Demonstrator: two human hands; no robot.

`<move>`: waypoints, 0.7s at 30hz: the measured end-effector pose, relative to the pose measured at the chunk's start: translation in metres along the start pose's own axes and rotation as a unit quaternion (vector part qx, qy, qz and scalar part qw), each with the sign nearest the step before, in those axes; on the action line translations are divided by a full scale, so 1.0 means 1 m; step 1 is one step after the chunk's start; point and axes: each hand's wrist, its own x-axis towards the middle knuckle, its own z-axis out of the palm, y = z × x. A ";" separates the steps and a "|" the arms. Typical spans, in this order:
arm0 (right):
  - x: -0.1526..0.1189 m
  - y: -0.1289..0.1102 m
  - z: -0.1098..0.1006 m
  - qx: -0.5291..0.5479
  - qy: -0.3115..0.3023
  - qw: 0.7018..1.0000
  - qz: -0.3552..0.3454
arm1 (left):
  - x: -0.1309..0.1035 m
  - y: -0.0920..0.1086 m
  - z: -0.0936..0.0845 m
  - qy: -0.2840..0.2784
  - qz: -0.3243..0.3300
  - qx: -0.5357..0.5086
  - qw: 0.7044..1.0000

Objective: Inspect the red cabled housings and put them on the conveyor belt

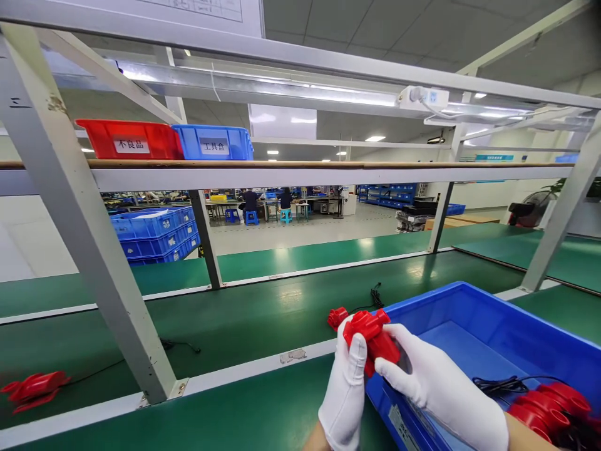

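Observation:
A red plastic pump-like unit (375, 338) with short nozzles and a dark end is held up between my two white-gloved hands. My left hand (345, 382) wraps its left side, thumb upright against it. My right hand (441, 382) grips the right, dark end with thumb and fingers. They are over the near left edge of a large blue bin (451, 300). Several similar red units (549, 407) with black cords lie in the bin's near right corner. Just behind my left hand, another red piece (337, 317) sits on the green surface near a black cord (377, 295).
Another red unit (37, 389) with a cord lies at far left on the green bench (253, 319). White frame posts (94, 232) rise from it. Overhead, a shelf (300, 175) carries a red box (131, 141) and a blue box (213, 144). Stacked blue crates (157, 235) stand beyond.

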 end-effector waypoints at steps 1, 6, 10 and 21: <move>-0.001 -0.001 0.000 -0.002 0.009 1.000 -0.010 | -0.001 0.000 0.001 0.008 0.003 0.007 1.000; -0.009 -0.003 0.005 -0.089 0.112 0.984 -0.110 | -0.002 -0.005 0.007 0.041 -0.047 -0.155 0.986; -0.015 -0.001 0.013 -0.184 0.194 0.941 -0.208 | 0.000 -0.006 0.012 0.034 -0.073 -0.280 0.957; -0.030 -0.003 0.003 -0.089 0.134 0.957 -0.243 | -0.005 0.001 0.003 -0.060 0.067 -0.112 0.990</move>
